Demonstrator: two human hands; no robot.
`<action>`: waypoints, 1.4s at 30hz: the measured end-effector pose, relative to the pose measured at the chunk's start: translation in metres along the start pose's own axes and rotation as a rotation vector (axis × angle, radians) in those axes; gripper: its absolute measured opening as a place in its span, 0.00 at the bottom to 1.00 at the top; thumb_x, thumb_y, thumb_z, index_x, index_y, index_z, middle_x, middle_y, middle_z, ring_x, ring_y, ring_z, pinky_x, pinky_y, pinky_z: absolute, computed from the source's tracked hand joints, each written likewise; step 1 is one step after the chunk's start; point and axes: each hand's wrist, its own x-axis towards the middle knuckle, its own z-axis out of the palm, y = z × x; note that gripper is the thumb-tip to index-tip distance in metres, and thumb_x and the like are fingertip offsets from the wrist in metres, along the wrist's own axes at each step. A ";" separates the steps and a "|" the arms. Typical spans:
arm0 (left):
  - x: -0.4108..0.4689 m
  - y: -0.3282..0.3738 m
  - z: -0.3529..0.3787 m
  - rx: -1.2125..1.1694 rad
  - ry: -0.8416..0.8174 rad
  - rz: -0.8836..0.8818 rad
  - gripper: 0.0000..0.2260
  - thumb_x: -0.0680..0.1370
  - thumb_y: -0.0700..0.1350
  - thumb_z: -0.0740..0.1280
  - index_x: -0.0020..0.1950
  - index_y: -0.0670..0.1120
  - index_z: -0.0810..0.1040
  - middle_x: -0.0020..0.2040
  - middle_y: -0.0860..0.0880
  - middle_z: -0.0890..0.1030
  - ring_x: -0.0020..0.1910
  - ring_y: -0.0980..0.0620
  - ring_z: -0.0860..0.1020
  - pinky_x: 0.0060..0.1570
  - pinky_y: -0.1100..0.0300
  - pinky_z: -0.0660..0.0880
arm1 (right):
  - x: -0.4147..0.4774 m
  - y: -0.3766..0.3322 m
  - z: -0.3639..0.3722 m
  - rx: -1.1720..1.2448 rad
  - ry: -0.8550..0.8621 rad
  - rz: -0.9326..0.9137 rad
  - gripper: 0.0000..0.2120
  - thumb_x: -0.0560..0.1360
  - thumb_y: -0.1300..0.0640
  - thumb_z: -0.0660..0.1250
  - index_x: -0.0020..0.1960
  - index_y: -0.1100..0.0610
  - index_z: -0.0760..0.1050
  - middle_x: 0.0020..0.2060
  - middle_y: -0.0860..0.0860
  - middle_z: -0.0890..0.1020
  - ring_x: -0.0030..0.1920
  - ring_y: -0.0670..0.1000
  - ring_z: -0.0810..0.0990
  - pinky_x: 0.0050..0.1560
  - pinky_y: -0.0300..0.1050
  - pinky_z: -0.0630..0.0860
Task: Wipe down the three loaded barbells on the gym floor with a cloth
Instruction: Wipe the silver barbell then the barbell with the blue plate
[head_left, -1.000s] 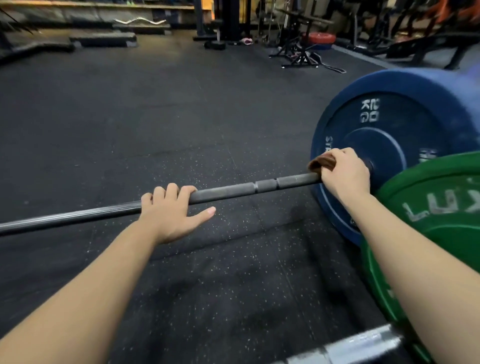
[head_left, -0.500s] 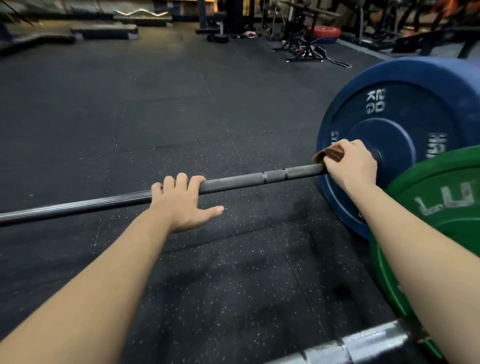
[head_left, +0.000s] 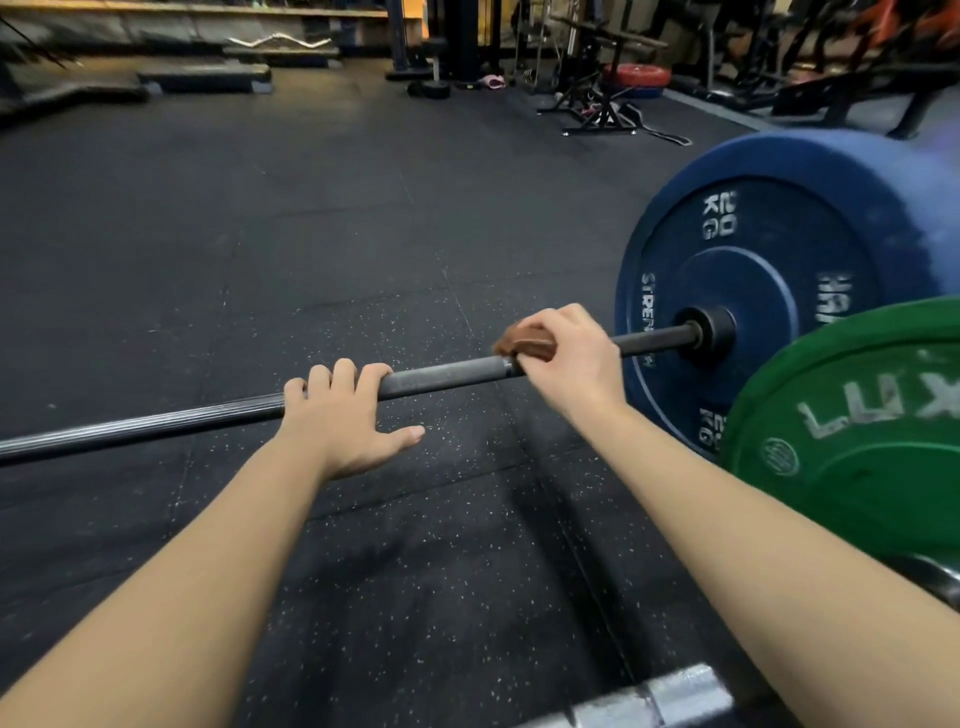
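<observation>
A gym: rubber floor (head_left: 311, 218), bumper plates (head_left: 753, 291), racks (head_left: 597, 93).

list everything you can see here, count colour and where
barbell shaft: 1, dark grey, across the floor
blue bumper plate: at least 1, blue, shaft's right end
green bumper plate: 1, green, right edge, nearer
second bar: 1, silver, bottom edge
cloth: 1, brown, on the shaft
curl bar: 1, silver, far back left
red plate: 1, red, far back
left hand: 1, fingers over the shaft
right hand: 1, grips the cloth
</observation>
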 end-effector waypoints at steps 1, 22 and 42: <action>0.000 0.000 0.000 -0.003 0.004 -0.003 0.38 0.74 0.76 0.54 0.77 0.56 0.56 0.67 0.49 0.65 0.67 0.44 0.64 0.69 0.46 0.59 | -0.001 -0.005 0.002 0.021 -0.023 -0.036 0.08 0.74 0.52 0.70 0.50 0.40 0.80 0.50 0.42 0.77 0.53 0.46 0.77 0.54 0.45 0.75; 0.003 -0.005 0.007 -0.015 0.040 0.027 0.39 0.72 0.78 0.53 0.76 0.57 0.57 0.65 0.50 0.65 0.64 0.45 0.65 0.67 0.47 0.60 | 0.026 0.071 -0.046 -0.105 0.178 0.315 0.06 0.74 0.55 0.68 0.49 0.45 0.81 0.54 0.49 0.78 0.54 0.55 0.79 0.56 0.48 0.72; 0.004 -0.006 0.008 -0.025 0.084 0.032 0.37 0.74 0.74 0.57 0.76 0.56 0.57 0.65 0.50 0.65 0.64 0.45 0.65 0.67 0.46 0.60 | 0.011 0.010 -0.015 0.089 -0.022 -0.017 0.13 0.73 0.56 0.71 0.45 0.36 0.78 0.46 0.41 0.77 0.49 0.43 0.78 0.51 0.43 0.74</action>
